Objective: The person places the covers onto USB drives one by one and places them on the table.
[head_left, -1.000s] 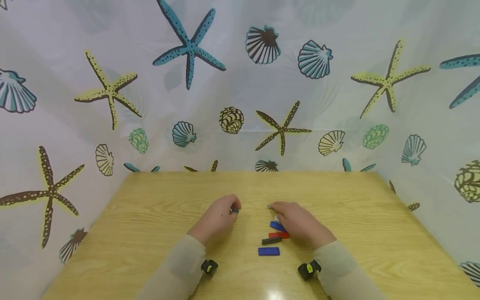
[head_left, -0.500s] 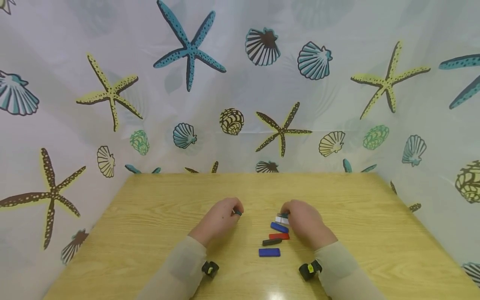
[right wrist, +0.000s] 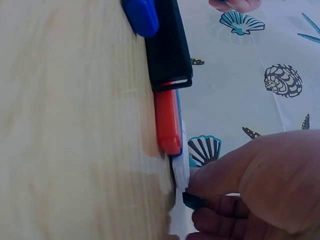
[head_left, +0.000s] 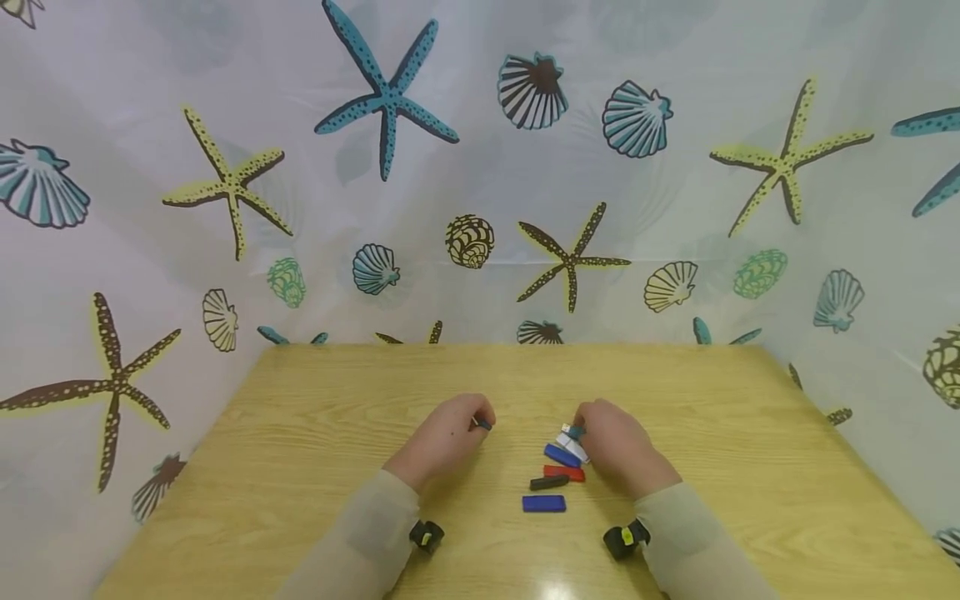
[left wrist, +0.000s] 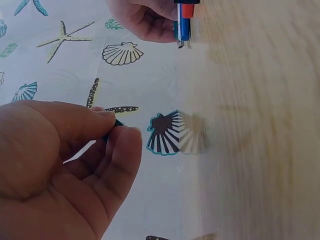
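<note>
My right hand pinches a teal USB stick between thumb and fingers, its metal plug showing at the left end. Right by it, a slanted white USB stick lies on the table, partly behind the fingers. My left hand pinches a small dark teal piece between thumb and fingertip; mostly covered, its kind is unclear. In the left wrist view only a dark edge of that piece peeks out. The right wrist view has the teal stick under my right thumb.
Toward me from the white stick, a row holds a blue stick, a red stick, a black stick and another blue stick. A shell-printed curtain borders the wooden table at the back and sides.
My right hand has come back toward the row with the teal stick, which now sits against the white one. The white stick has turned from level to slanted. My left hand has barely moved.
</note>
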`<state>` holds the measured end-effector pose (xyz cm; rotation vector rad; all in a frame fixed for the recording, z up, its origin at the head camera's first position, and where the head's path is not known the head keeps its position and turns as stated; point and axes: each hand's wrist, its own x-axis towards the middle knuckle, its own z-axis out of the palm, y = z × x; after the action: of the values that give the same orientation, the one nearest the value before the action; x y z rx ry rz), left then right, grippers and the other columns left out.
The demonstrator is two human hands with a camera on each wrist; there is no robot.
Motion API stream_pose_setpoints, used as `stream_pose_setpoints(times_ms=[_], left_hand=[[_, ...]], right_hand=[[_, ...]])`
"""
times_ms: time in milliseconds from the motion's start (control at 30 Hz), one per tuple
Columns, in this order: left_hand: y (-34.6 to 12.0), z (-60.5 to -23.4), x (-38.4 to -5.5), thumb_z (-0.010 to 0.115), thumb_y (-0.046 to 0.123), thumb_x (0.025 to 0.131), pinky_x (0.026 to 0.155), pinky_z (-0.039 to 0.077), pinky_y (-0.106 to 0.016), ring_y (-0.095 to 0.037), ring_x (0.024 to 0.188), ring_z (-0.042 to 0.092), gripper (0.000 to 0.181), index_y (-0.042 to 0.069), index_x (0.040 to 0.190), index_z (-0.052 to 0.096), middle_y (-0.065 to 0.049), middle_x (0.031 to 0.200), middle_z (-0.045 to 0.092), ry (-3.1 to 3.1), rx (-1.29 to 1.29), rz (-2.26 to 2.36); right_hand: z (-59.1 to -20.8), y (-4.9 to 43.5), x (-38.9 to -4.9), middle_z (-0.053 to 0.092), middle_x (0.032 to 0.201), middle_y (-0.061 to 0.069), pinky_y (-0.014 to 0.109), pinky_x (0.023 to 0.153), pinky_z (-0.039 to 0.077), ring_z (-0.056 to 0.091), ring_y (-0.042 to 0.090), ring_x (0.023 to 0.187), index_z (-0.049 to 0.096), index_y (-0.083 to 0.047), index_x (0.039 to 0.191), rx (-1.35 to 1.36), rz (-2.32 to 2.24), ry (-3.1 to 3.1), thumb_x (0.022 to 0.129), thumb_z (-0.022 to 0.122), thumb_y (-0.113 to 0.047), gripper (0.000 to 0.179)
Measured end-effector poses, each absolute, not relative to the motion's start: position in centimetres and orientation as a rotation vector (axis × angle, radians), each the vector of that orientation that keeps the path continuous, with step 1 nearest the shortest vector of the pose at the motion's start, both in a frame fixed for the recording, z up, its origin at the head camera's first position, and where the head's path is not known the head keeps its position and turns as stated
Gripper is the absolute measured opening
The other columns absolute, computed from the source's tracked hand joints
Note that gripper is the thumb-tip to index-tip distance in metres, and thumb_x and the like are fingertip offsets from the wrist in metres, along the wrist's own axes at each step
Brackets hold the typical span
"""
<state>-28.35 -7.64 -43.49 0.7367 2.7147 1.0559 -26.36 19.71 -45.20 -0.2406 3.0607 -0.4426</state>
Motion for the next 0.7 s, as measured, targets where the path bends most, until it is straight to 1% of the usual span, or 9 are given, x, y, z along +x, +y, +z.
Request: stream_pose_setpoints(times_ms=[133, 233, 333, 433, 533, 700], left_hand=[[-7.5, -43.3, -28.1, 0.06, 0.007, 0.101, 0.079, 0.05, -0.036, -0.016, 0.089, 0.057, 0.008, 0.012, 0.106, 0.064, 0.004, 0.104, 0.06, 2.694, 0.725, 1.083], [-7.4, -43.2, -28.0, 0.061, 0.011, 0.102, 0.077, 0.051, -0.034, -0.015, 0.087, 0.058, 0.006, 0.015, 0.106, 0.063, 0.006, 0.101, 0.061, 2.688, 0.695, 1.11], [-7.1, -43.0, -27.8, 0.063, 0.016, 0.101, 0.075, 0.051, -0.033, -0.015, 0.085, 0.058, 0.006, 0.021, 0.104, 0.061, 0.007, 0.097, 0.061, 2.688, 0.657, 1.148], [-7.0, -42.8, -27.7, 0.065, 0.017, 0.101, 0.074, 0.051, -0.034, -0.016, 0.084, 0.059, 0.007, 0.022, 0.104, 0.06, 0.008, 0.094, 0.062, 2.674, 0.647, 1.205], [-7.0, -42.6, -27.6, 0.064, 0.016, 0.101, 0.073, 0.052, -0.034, -0.015, 0.082, 0.061, 0.008, 0.021, 0.105, 0.06, 0.007, 0.095, 0.064, 2.648, 0.657, 1.258], [-7.1, -42.6, -27.5, 0.062, 0.015, 0.102, 0.073, 0.053, -0.034, -0.013, 0.082, 0.063, 0.007, 0.02, 0.106, 0.06, 0.002, 0.101, 0.067, 2.607, 0.673, 1.32]], right_hand=[[-44.9, 19.6, -26.1, 0.059, 0.092, 0.005, 0.042, 0.08, 0.053, 0.055, 0.02, 0.082, 0.068, -0.005, 0.104, -0.248, -0.433, 3.053, 0.096, 0.058, -0.004, 0.013], [-44.6, 19.2, -26.2, 0.058, 0.091, 0.001, 0.039, 0.075, 0.051, 0.053, 0.019, 0.079, 0.068, -0.009, 0.101, -0.24, -0.475, 3.058, 0.097, 0.062, -0.008, 0.008], [-44.1, 18.5, -26.2, 0.06, 0.089, -0.002, 0.036, 0.07, 0.048, 0.053, 0.016, 0.075, 0.066, -0.013, 0.102, -0.267, -0.555, 3.073, 0.098, 0.064, -0.013, 0.004], [-43.5, 17.6, -26.1, 0.061, 0.087, -0.005, 0.035, 0.069, 0.047, 0.053, 0.015, 0.072, 0.065, -0.015, 0.102, -0.364, -0.677, 3.068, 0.1, 0.065, -0.016, 0.003], [-43.0, 16.9, -25.8, 0.06, 0.087, -0.007, 0.035, 0.069, 0.047, 0.053, 0.014, 0.072, 0.066, -0.015, 0.101, -0.479, -0.804, 3.044, 0.101, 0.065, -0.017, 0.002], [-42.4, 15.8, -25.2, 0.06, 0.088, -0.009, 0.034, 0.071, 0.049, 0.054, 0.012, 0.072, 0.069, -0.017, 0.101, -0.575, -0.931, 3.005, 0.099, 0.067, -0.015, 0.003]])
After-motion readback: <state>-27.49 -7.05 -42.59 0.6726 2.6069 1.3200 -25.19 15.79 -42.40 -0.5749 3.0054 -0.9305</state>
